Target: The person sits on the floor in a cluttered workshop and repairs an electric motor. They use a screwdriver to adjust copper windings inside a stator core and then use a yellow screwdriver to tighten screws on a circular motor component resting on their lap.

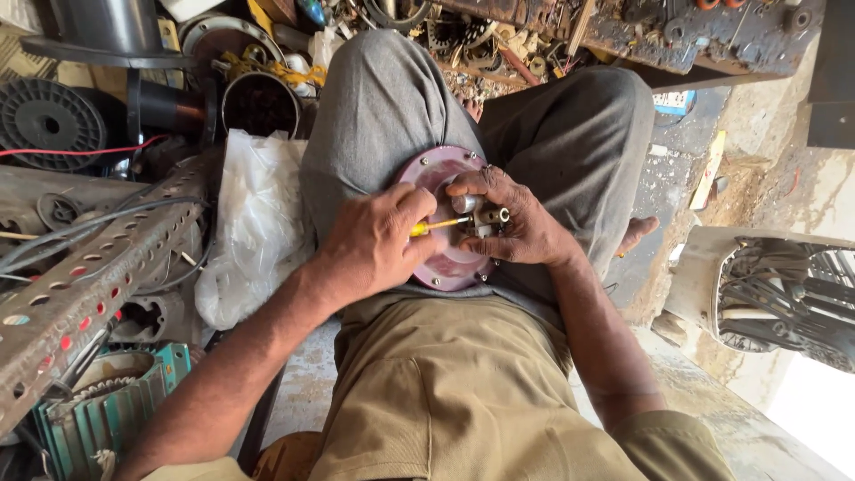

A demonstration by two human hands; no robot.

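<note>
The person is sitting with knees drawn up, and a round maroon motor cover is resting on the lap, wedged between the grey-trousered thighs. The left hand is closed around a screwdriver with a yellow shank, the fist pressing down over the cover's left side, the tip pointing right toward the middle of the disc. The right hand is wrapping over the cover from the right, fingers curled around a small metal shaft fitting standing out at the centre, gripping it. The screwdriver's tip is meeting that fitting; exactly where it touches is hidden by the fingers.

To the left of the leg, a crumpled white plastic bag is lying against the thigh. Beside it, a rusty perforated angle bar is running diagonally, with cables draped over it. Below, a teal ribbed motor housing is sitting in the lower left corner. A black spool is lying at the far left. Off to the right, a white fan grille is lying on the concrete floor.
</note>
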